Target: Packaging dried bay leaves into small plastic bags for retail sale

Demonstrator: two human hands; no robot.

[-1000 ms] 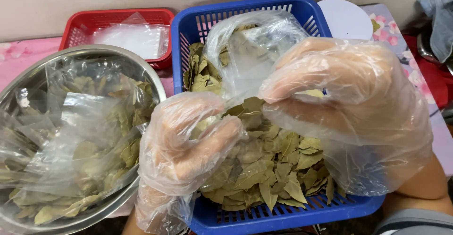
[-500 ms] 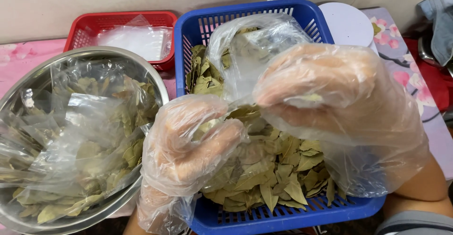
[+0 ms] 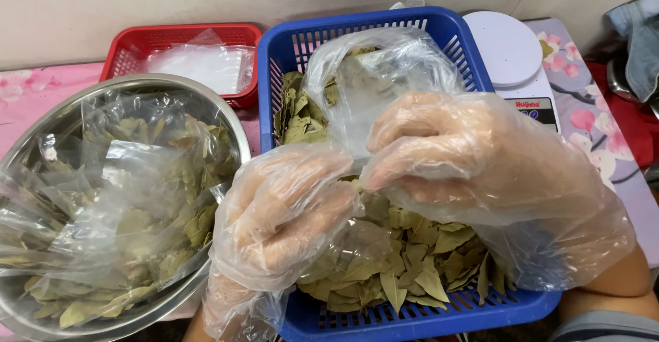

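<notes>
- L hand (image 3: pixel 288 215) is coming up from the bottom edge, in a loose clear plastic glove, fingers curled in toward the R hand, sitting over the front-left part of the blue basket (image 3: pixel 439 26).
- R hand (image 3: pixel 473 170) is reaching in from bottom right, also gloved, back of hand up, fingers bent down and pointing left, hovering above the basket's middle.
- Both gloves are thin, crinkly, see-through film, bagging out well past the wrists.
- I'm seeing both hands pinching a clear plastic bag (image 3: pixel 377 81) btwn them: R fingertips are closed on its lower edge, L fingers are closing against the same edge. Bag is standing up behind the hands, puffed open, w/ a few leaves inside.
- Can't tell exactly how tight the L grip is; glove film is blurring the fingertips.
- Dried bay-type leaves (image 3: pixel 412 273) are lying heaped in the basket, olive-green, flat, pointed ovals, matte and brittle-looking.
- Basket is rigid blue plastic, rectangular, w/ slotted walls and floor.
- Steel bowl (image 3: pixel 226 119) is sitting just left of the basket, round and shiny, holding filled clear packets (image 3: pixel 130 198) of the same leaves.
- Red basket (image 3: pixel 137 40), smaller and slotted, is sitting behind the bowl w/ a stack of empty clear bags (image 3: pixel 206 64) in it.
- White scale (image 3: pixel 511 50) w/ round platform is sitting just right of the blue basket, on a pink floral cloth (image 3: pixel 34 91).
</notes>
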